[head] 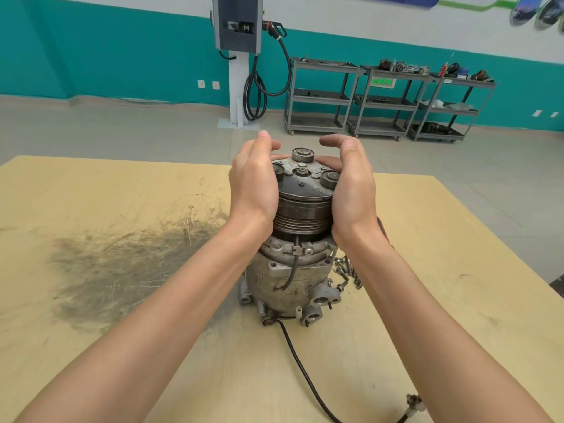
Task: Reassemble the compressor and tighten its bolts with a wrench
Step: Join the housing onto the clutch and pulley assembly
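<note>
Compressor (290, 279) standing upright near the middle of the wooden desk (122, 184), grooved pulley (302, 216) and dusty clutch plate (305, 178) on top. Cupped from both sides at the pulley and plate — left hand (253, 184) pressed against the left flank, thumb up and curving over the rim, fingers wrapped round the far side; right hand (354, 184) mirrored on the right flank, thumb arched above the plate, fingers curled behind it. Both hands gripping the pulley end, palms in contact with the metal. Grey cast housing below, with ports and lugs showing at the base. Black cable (305, 374) running from the base across the desk toward the near edge, ending in a small connector (415, 403). Loose bolts (348, 271) lying in a small heap on the desk just right of the housing, partly behind the right forearm. Something with a red and black handle (383, 230) peeking out behind the right wrist — mostly hidden, cannot tell what. Dark smudged patch (128, 270) of grime on the desk to the left. Beyond the desk, grey floor, a charging unit (238, 24) with coiled cable on the teal wall, and three metal shelf carts (387, 100) holding assorted parts.
</note>
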Motion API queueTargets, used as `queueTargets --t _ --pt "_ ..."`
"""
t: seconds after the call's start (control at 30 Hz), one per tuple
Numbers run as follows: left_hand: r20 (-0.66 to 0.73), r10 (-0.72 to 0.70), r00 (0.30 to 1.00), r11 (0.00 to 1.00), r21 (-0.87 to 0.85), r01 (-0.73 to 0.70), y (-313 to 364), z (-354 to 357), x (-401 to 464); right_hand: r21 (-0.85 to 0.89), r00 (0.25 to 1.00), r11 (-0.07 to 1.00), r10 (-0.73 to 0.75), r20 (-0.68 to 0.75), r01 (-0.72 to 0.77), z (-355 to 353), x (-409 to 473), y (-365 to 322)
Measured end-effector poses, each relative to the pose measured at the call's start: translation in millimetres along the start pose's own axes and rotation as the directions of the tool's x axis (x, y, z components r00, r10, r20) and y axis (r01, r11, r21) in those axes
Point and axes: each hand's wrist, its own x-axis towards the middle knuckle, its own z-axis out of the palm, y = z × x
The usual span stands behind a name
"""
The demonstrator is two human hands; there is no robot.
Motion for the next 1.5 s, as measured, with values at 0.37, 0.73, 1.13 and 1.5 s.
queueTargets --t 0.37,0.73,1.13,1.5 --pt "-0.001 -0.005 1.0 1.0 0.015 0.005 2.2 -1.4 0.2 -0.019 0.999 1.0 0.003 -0.047 -0.004 2.1 -4.5 -1.3" --pt "0.172 -0.037 0.984 0.999 0.006 0.037 3.3 -4.5 10.7 -0.107 0.976 0.993 -0.071 -0.206 0.049 8.1 -16.5 -0.7" --pt "0.228 -0.06 0.972 0.998 0.024 0.056 3.3 -5.9 16.6 -0.087 0.978 0.993 -0.097 -0.187 0.082 6.9 -15.7 7.5" --pt "0.041 0.097 0.994 0.994 0.041 -0.098 8.5 5.9 -8.2 0.043 0.992 0.993 -0.111 -0.059 0.114 -8.0 -7.8 12.5"
